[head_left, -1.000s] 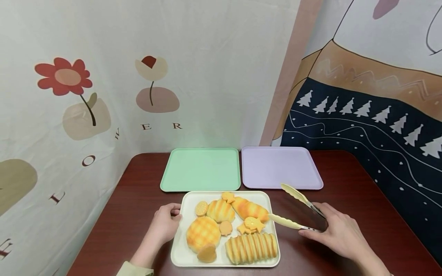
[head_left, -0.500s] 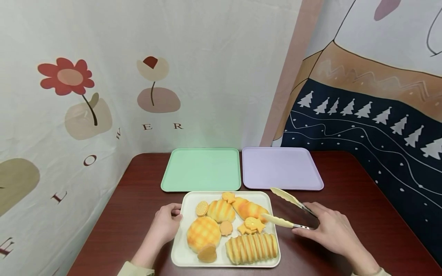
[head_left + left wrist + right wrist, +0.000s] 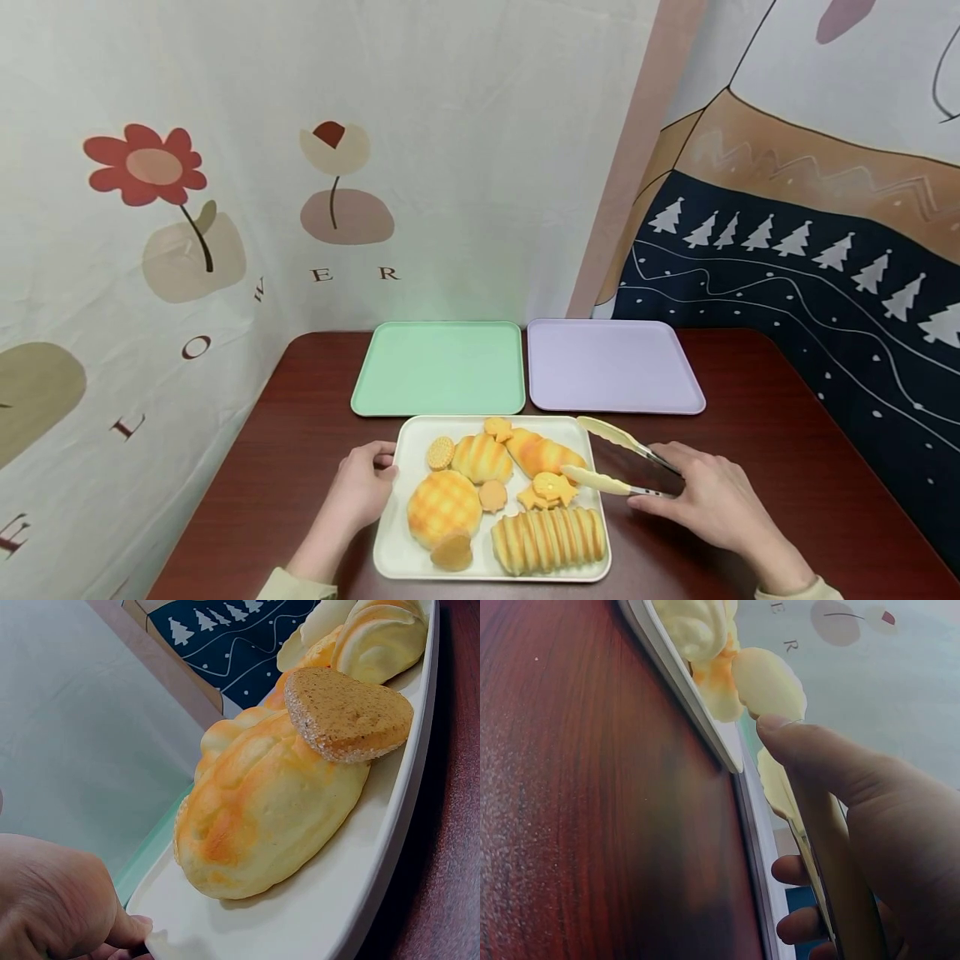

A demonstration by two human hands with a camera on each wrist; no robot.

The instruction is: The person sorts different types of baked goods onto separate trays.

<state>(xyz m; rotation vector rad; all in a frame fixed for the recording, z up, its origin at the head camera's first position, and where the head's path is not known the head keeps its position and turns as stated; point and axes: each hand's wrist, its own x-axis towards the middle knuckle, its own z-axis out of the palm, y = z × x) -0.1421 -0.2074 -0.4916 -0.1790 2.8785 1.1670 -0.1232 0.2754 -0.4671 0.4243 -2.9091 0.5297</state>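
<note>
A cream tray (image 3: 386,550) holds several breads and biscuits in front of me. At its left rim my left hand (image 3: 363,485) grips the edge, the thumb on the rim in the left wrist view. My right hand (image 3: 708,504) holds metal tongs with pale yellow tips (image 3: 600,481), thumb on one arm and fingers on the other. The tongs stand spread, their tips over the tray's right side. The lower tip is near the right end of a long golden bread (image 3: 542,454) and star-shaped biscuits (image 3: 534,498); whether it touches them I cannot tell.
Also on the tray are a round checked bun (image 3: 442,504), a heart-shaped biscuit (image 3: 452,552), a ridged loaf (image 3: 550,540) and a striped bun (image 3: 482,458). Behind stand a green tray (image 3: 438,367) and a lilac tray (image 3: 611,367) on the dark red table (image 3: 300,400).
My right hand has moved left with the tongs, bringing their tips from beside the tray's right rim to over it. The left hand and the breads have stayed put.
</note>
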